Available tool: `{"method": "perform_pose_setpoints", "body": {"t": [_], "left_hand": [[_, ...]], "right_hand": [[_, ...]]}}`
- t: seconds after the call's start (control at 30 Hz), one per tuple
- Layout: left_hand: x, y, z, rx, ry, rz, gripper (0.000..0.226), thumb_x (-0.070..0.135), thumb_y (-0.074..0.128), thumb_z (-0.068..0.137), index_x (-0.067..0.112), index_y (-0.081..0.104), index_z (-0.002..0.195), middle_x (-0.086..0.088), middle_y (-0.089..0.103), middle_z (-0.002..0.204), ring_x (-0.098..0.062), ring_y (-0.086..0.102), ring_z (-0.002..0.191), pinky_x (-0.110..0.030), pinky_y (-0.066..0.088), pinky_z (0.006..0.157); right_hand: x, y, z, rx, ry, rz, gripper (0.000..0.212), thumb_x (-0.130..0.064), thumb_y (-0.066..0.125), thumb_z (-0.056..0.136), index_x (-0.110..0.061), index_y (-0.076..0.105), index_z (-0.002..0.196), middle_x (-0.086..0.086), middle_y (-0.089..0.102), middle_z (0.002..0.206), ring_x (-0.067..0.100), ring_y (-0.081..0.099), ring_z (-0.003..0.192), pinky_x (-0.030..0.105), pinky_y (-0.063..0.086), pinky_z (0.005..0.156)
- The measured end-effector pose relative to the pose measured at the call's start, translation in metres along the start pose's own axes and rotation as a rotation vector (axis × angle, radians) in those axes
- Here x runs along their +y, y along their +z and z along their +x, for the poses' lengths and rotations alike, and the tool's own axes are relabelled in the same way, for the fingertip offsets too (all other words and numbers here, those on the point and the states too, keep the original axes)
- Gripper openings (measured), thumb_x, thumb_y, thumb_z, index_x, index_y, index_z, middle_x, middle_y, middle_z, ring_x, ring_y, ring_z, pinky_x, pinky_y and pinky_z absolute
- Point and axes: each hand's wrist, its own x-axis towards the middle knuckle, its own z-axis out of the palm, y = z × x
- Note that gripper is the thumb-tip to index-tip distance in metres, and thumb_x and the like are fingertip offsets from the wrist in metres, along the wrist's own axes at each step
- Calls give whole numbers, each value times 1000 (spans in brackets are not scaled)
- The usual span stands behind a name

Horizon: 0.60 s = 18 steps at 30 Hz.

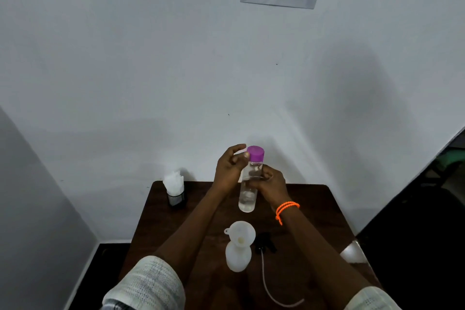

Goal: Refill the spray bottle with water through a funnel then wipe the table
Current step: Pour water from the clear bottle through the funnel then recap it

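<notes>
- A clear water bottle [248, 184] with a purple cap [255, 153] is held above the dark table [314, 209], long axis near upright, cap end up and leaning slightly right.
- The right hand [270, 184] clasps its middle; the left hand [230, 166] is at the cap, fingers loosely curled.
- Nearer the person than the bottle, the white spray bottle [237, 257] stands upright with a funnel [240, 233] in its neck.
- Its black spray head [265, 243] lies just right of it, tube trailing toward the person.
</notes>
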Motion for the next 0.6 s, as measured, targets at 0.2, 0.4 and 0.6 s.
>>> {"method": "perform_pose_setpoints", "body": {"t": [0.2, 0.4, 0.6], "left_hand": [[5, 2, -5, -24, 55, -7, 33, 38, 75, 87, 17, 72, 113, -1, 76, 109, -22, 70, 106, -36, 56, 93], [6, 4, -5, -54, 14, -20, 44, 21, 79, 87, 16, 61, 128, -3, 77, 104, -7, 73, 97, -16, 54, 80], [4, 2, -2, -25, 30, 32, 29, 29, 68, 96, 27, 63, 125, 5, 75, 105, -1, 71, 97, -14, 51, 83]], "right_hand": [[1, 1, 3, -7, -26, -24, 48, -26, 88, 45, -21, 77, 91, -2, 79, 86, 16, 75, 84, 43, 61, 84], [3, 1, 3, -16, -19, -21, 45, -32, 87, 45, -22, 77, 88, -2, 79, 86, 15, 75, 85, 43, 61, 85], [6, -1, 8, -9, -9, -6, 50, -32, 86, 44, -22, 77, 92, -3, 79, 87, 17, 75, 85, 45, 61, 86]]}}
